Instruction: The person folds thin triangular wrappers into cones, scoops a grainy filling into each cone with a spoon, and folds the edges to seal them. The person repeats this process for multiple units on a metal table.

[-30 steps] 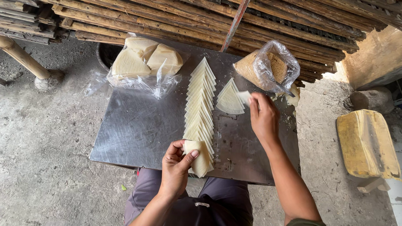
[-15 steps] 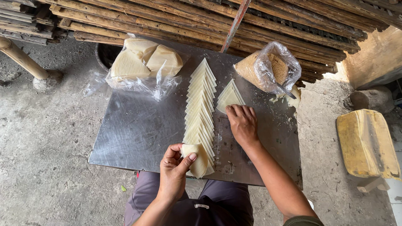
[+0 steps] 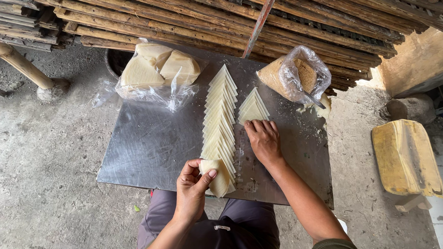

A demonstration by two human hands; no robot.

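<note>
Pale dough wrappers on a steel sheet: hand positions and handling notes

Left hand (image 3: pixel 192 184): fingers and thumb pinched around a folded wrapper (image 3: pixel 218 176), held just above the near edge of the metal table (image 3: pixel 150 141). The piece is curled into a cone-like pocket; the thumb presses its outer face.

Right hand (image 3: pixel 263 140): lies palm down, fingers extended, fingertips touching the near edge of a small fanned stack of triangles (image 3: pixel 253 107). Not clenched; nothing lifted. Whether a sheet is pinched under the fingertips cannot be told.

Between the two hands, running away from the left hand: a long overlapped row of triangles (image 3: pixel 220 118), each sheet shingled on the next.

Beyond the left hand: a clear bag of wrapper stacks (image 3: pixel 156 69). Beyond the right hand: a clear bag of brown crumbly filling (image 3: pixel 296 73). Bamboo poles (image 3: pixel 227 18) lie stacked behind both. Well off to the right of the right hand: a yellow block (image 3: pixel 406 157) on the floor.

Handling judgement: wrappers look thin, light, limp, probably tear-prone and slightly tacky where they overlap. Best taken at a free corner or edge, peeled one sheet at a time, with light fingertip pressure. The folded piece likely needs support at the seam to hold its shape.
</note>
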